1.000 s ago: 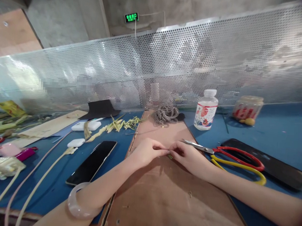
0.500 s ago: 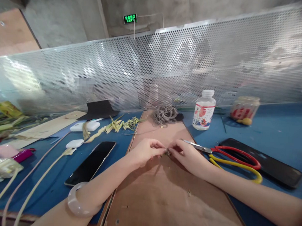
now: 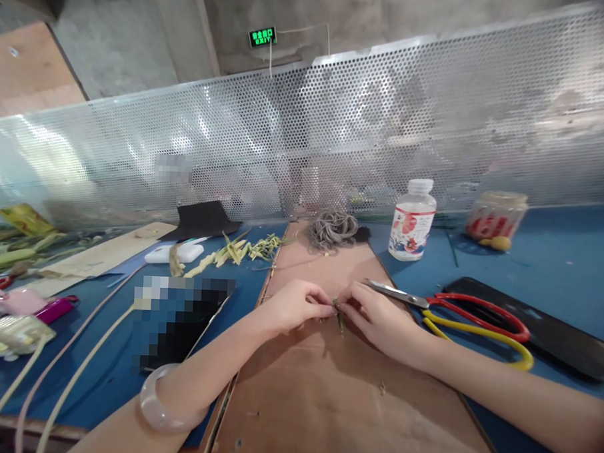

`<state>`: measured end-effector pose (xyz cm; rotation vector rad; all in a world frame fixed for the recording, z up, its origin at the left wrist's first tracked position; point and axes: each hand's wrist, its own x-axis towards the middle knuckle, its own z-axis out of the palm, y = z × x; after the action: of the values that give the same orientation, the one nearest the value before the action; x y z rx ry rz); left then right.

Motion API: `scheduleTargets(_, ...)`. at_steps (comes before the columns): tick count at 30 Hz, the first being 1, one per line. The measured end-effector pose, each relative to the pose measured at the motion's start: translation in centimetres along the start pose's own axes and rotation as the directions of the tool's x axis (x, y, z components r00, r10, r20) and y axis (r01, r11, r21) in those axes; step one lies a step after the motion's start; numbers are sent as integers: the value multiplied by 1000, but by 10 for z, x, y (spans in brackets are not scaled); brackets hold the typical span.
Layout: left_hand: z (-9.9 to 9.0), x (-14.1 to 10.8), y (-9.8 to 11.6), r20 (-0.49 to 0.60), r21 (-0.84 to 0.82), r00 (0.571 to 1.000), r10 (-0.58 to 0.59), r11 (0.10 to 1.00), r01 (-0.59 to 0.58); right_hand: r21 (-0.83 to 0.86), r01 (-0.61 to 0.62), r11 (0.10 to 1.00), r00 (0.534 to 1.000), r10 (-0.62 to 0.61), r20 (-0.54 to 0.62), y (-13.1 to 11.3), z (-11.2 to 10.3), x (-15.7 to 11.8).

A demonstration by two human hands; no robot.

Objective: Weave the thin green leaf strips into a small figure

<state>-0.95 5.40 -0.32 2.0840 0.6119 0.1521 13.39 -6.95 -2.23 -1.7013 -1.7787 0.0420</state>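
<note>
"What do the fingers have?"
"Left hand (image 3: 294, 307) and right hand (image 3: 380, 320), tips pinched together on a small green piece (image 3: 342, 324) over the brown board (image 3: 294, 400)."
"Around them?"
"Scissors (image 3: 419, 302), partly behind the right forearm; grey cord (image 3: 330, 231) and bottle (image 3: 412, 224) farther back."
"Changed?"
"More green shows below the fingertips than half a second ago."

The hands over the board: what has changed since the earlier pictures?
The small green piece where the left hand and right hand meet now shows more, its end reaching down the picture. Nothing was visibly let go. Both hands stay over the board; scissors, string and bottle stayed put.
</note>
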Motion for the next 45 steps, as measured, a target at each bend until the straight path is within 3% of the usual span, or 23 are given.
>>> scheduleTargets(9, 2, -2, 8, -43, -66, 999, -23, 998, 20, -1, -86, 996, 996, 86, -5, 5, 2, 0)
scheduleTargets(25, 2, -7, 16, -91, -14, 996, -18, 1000, 17, 33, -138, 990, 990, 137, 34, 3, 1, 2)
scheduleTargets(35, -1, -7, 14, -47, 4, 999, 3, 1000, -3, 128, -133, 983, 990, 137, -22, 9, 4, 0)
scheduleTargets(45, 2, -3, 9, 10, 41, 1000, 29, 999, -29, 105, -146, 984, 989, 148, -12, 8, 4, 1)
